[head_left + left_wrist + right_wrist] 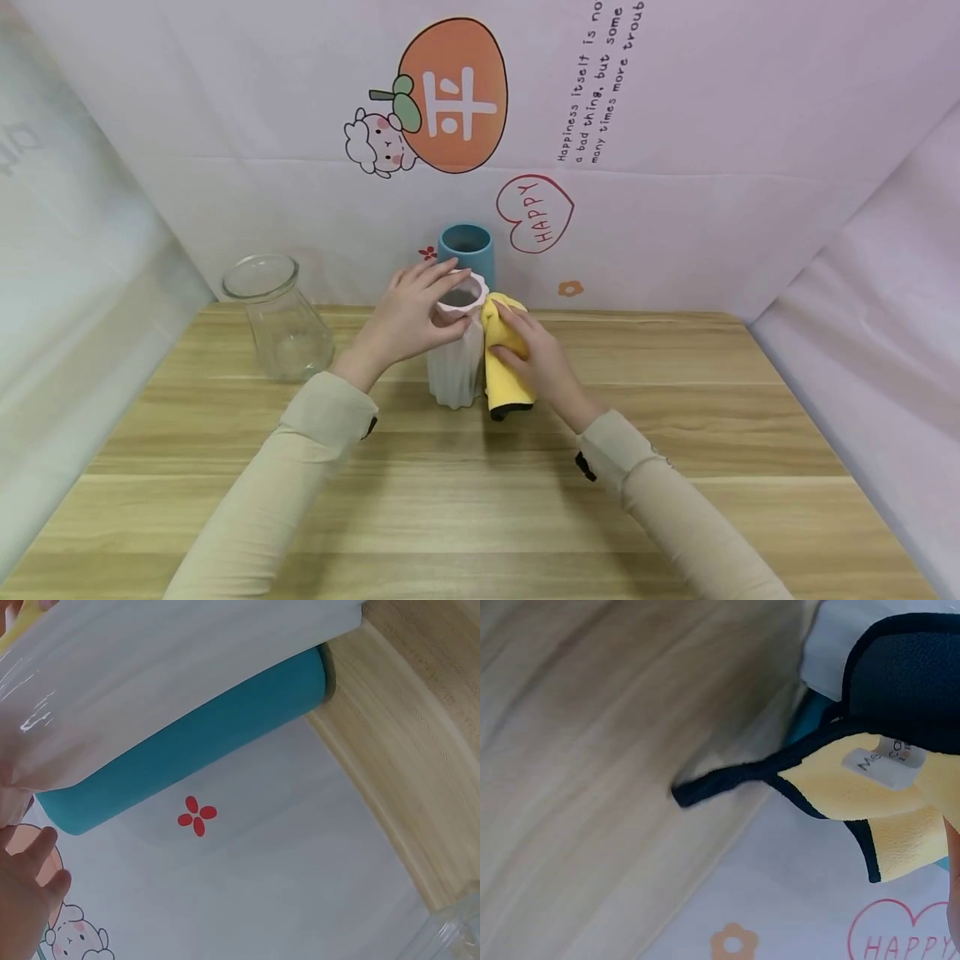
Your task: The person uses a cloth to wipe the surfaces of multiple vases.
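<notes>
A white fluted vase (454,375) stands upright on the wooden table; its wall (187,664) fills the upper part of the left wrist view. My left hand (408,318) holds it by the scalloped rim, fingers across the far side and thumb on the near side. On the vase's right side, my right hand (546,360) grips a folded yellow cloth (506,379) with dark edging against the wall. In the right wrist view the cloth (840,780) hangs in folds, showing a dark patch and a printed white label.
Directly behind the white vase stands a blue cylindrical vase (486,257), partly hidden. To the left is a clear glass vase (288,333) with a wide lip. A printed white backdrop (675,242) rises along the back edge of the wooden table (465,517).
</notes>
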The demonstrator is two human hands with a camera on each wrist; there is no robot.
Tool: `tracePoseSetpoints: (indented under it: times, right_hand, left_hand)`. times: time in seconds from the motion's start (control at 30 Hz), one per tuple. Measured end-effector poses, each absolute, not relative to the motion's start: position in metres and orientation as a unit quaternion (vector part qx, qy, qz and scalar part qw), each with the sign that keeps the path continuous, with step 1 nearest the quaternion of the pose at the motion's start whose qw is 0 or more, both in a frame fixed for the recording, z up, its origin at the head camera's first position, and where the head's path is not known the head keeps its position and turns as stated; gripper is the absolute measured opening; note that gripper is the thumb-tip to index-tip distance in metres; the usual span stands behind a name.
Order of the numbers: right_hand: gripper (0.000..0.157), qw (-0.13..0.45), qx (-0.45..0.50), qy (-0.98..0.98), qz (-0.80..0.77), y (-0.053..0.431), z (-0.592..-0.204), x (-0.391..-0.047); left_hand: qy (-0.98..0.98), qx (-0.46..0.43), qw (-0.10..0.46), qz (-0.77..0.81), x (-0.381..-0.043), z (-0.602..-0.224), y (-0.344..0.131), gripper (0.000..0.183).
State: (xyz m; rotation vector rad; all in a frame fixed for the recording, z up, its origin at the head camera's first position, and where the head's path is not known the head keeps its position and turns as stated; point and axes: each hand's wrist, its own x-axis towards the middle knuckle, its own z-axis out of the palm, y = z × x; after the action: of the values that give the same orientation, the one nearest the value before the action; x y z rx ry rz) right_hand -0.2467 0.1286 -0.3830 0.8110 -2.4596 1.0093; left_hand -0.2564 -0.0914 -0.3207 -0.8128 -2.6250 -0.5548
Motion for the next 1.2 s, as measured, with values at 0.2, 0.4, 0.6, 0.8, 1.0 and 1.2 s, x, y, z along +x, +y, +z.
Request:
tracePoseSetpoints:
  times: [0.2,0.4,0.6,0.8,1.0,1.2]
  right_hand:
    - [0.056,0.173,0.286,-0.878,0.342,0.134,-0.396,-0.247]
    - [0.056,0.142,0.284,-0.91,0.264,0.141,-0.412,-0.245]
    - [0.055,0.146,0.308,-0.912,0.23,0.147,-0.425,-0.248]
    - [0.056,0.186,0.306,-0.891,0.281,0.144,-0.415,-0.25]
    - [0.055,0.273,0.335,-0.845,0.315,0.137,-0.388,-0.251]
    - [0.053,0.314,0.348,-0.829,0.304,0.131,-0.372,-0.252]
  left_hand:
    - [-0.92,-0.275,0.227,-0.162,-0.253,-0.325,-0.092,0.06]
    - [-0.907,-0.284,0.263,-0.163,-0.249,-0.331,-0.09,0.064]
    - [-0.904,-0.286,0.263,-0.179,-0.249,-0.333,-0.09,0.07]
    - [-0.905,-0.287,0.238,-0.206,-0.251,-0.333,-0.092,0.072]
    - [-0.907,-0.293,0.203,-0.225,-0.253,-0.331,-0.093,0.072]
    - [-0.91,-0.296,0.182,-0.228,-0.254,-0.33,-0.095,0.076]
